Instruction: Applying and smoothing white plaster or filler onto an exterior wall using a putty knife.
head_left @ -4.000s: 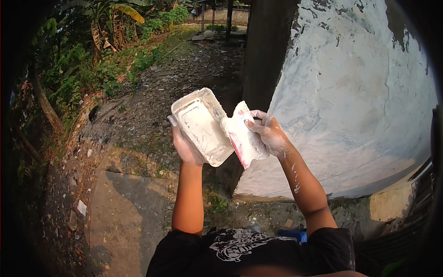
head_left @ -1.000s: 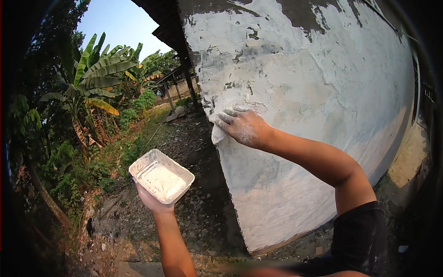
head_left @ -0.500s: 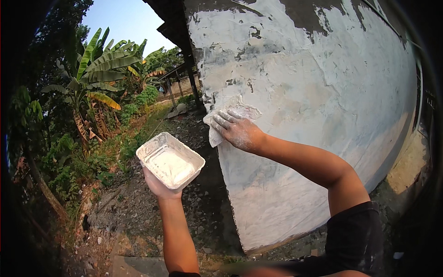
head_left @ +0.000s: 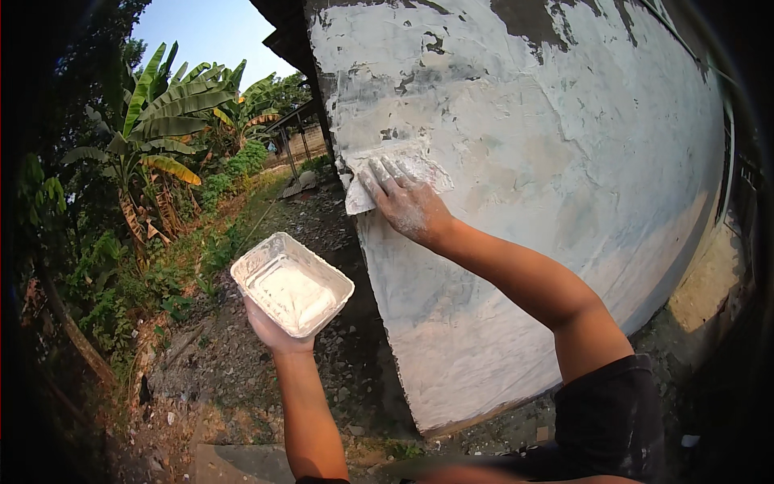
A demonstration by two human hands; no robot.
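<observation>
My left hand (head_left: pixel 270 332) supports a rectangular white tub (head_left: pixel 322 310) from below, its fingers mostly hidden under it. Inside the tub lies creamy white paste (head_left: pixel 292 289), smeared up the walls too. My right hand (head_left: pixel 409 208), dusted white, presses a flat, paste-coated spreader (head_left: pixel 363 196) against the wall (head_left: pixel 516 242). The spreader reaches the wall's left vertical edge and its lower corner juts slightly past it. My fingers lie extended over its face, pointing up and left. Patchy white coating covers most of the wall.
Bare grey patches (head_left: pixel 524 24) show at the wall's top. Stony ground (head_left: pixel 218 363) runs along its left side. Banana plants (head_left: pixel 161 121) and bushes stand farther left. A dark roof edge (head_left: pixel 282 32) overhangs the corner, and a thin pipe (head_left: pixel 730 161) runs at far right.
My right hand and the spreader have slid up along the wall's left edge; the spreader's lower corner now lies flatter. The view has shifted slightly. My left hand still holds the tub.
</observation>
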